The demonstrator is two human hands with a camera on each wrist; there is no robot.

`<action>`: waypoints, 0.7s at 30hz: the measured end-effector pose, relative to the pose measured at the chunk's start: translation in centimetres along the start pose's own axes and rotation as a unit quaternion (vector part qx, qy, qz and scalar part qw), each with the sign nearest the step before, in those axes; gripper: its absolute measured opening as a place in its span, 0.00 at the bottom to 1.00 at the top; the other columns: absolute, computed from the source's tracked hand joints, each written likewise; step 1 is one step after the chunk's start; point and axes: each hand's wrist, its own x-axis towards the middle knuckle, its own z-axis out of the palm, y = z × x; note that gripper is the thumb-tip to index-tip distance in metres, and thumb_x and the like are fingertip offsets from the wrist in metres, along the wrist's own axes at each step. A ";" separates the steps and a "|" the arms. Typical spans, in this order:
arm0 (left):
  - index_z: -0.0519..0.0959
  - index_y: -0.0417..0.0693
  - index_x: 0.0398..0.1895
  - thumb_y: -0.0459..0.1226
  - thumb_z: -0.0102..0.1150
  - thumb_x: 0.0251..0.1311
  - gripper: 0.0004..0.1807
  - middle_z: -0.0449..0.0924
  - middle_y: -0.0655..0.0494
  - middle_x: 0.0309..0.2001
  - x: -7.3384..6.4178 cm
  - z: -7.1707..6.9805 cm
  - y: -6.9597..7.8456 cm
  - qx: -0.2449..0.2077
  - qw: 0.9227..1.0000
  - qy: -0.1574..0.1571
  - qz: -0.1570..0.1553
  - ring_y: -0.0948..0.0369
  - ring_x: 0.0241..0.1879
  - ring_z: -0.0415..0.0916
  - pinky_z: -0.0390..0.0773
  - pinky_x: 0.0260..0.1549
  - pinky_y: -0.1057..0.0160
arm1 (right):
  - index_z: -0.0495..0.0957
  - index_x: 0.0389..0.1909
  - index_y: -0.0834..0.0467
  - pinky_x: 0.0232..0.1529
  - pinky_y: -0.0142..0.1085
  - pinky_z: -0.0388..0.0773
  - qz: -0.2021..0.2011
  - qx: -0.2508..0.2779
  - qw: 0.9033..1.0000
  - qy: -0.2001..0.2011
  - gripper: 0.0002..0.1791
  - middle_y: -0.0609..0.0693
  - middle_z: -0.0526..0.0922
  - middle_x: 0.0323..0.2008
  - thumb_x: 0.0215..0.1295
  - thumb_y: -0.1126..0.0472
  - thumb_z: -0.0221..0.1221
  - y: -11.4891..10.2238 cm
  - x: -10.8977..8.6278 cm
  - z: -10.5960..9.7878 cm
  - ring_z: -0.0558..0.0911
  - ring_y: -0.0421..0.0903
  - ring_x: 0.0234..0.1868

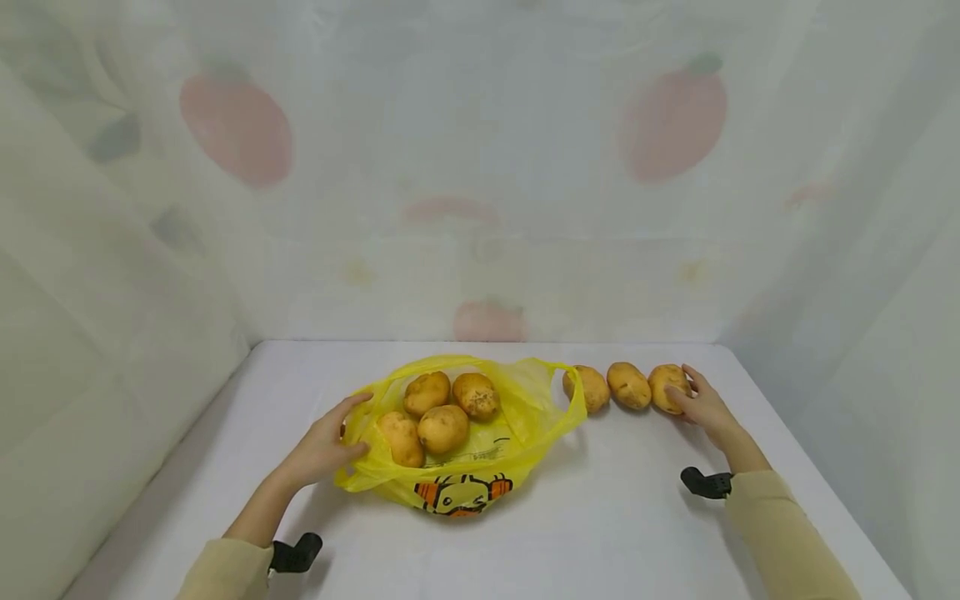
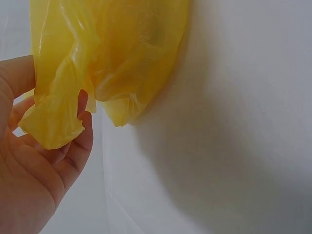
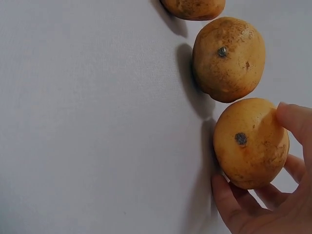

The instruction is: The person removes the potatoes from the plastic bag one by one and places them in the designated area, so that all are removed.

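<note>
Four potatoes sit in the bag, which the left hand, curled round its left side, seemingly holds wide. Right of the bag, the right hand pinches the farthest potato, perhaps for control.

L hand at 8 o'clock in head view, fingers bent, thumb well apart from index; L forearm angled twd 1. R hand at 4 o'clock, fingers curled, thumb opp.; R forearm twd 11. Beige sleeves end short of wrists.
</note>
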 end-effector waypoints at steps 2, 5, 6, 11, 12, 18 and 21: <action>0.57 0.51 0.68 0.32 0.62 0.51 0.40 0.57 0.40 0.67 -0.1 0.1 0.0 0.000 1.000 0.001 0.002 0.42 0.60 0.62 0.67 0.53 0.40 | 0.28 0.71 0.58 0.59 0.54 0.65 -0.003 -0.001 1.000 0.002 0.48 0.72 0.36 0.68 0.65 0.40 0.46 0.0 0.0 0.0 0.49 0.69 0.66; 0.57 0.50 0.68 0.31 0.62 0.50 0.40 0.57 0.41 0.67 -0.1 0.2 0.0 -0.004 1.000 0.002 0.007 0.42 0.62 0.59 0.65 0.54 0.39 | 0.29 0.71 0.59 0.59 0.55 0.64 -0.007 -0.004 1.000 0.004 0.48 0.72 0.36 0.68 0.65 0.40 0.45 -0.1 -0.3 -0.2 0.48 0.70 0.66; 0.57 0.49 0.68 0.31 0.62 0.50 0.40 0.57 0.41 0.67 0.0 0.2 0.0 -0.004 1.000 0.002 0.009 0.42 0.62 0.59 0.64 0.55 0.38 | 0.29 0.71 0.59 0.59 0.55 0.64 -0.009 -0.007 1.000 0.006 0.48 0.72 0.37 0.68 0.66 0.40 0.45 -0.1 -0.4 -0.2 0.48 0.70 0.66; 0.57 0.49 0.68 0.30 0.62 0.50 0.40 0.57 0.42 0.67 0.1 0.1 0.1 -0.002 1.000 0.003 0.012 0.42 0.63 0.58 0.64 0.55 0.38 | 0.31 0.71 0.63 0.60 0.59 0.60 -0.032 -0.025 0.999 0.021 0.45 0.74 0.39 0.67 0.67 0.42 0.44 -0.8 -1.0 -0.7 0.48 0.72 0.65; 0.57 0.49 0.68 0.30 0.62 0.50 0.40 0.57 0.42 0.67 0.1 0.1 0.1 -0.001 1.000 0.003 0.011 0.42 0.63 0.58 0.64 0.55 0.38 | 0.32 0.71 0.64 0.60 0.60 0.58 -0.036 -0.031 0.998 0.029 0.45 0.75 0.39 0.67 0.68 0.43 0.44 -0.9 -1.1 -0.8 0.48 0.73 0.65; 0.57 0.49 0.68 0.31 0.62 0.50 0.40 0.57 0.42 0.67 0.0 0.0 0.2 0.004 1.000 0.002 0.006 0.41 0.62 0.60 0.65 0.54 0.38 | 0.48 0.67 0.69 0.60 0.61 0.56 -0.058 -0.067 0.988 0.130 0.36 0.75 0.52 0.64 0.69 0.50 0.44 -1.9 -1.7 -0.8 0.55 0.72 0.63; 0.57 0.49 0.68 0.31 0.61 0.50 0.40 0.58 0.41 0.67 -0.1 -0.1 0.2 0.005 1.000 0.004 0.007 0.41 0.61 0.60 0.65 0.53 0.38 | 0.57 0.64 0.68 0.58 0.58 0.62 -0.081 -0.060 0.977 0.188 0.30 0.71 0.61 0.61 0.69 0.52 0.43 -2.6 -2.0 -0.7 0.62 0.68 0.60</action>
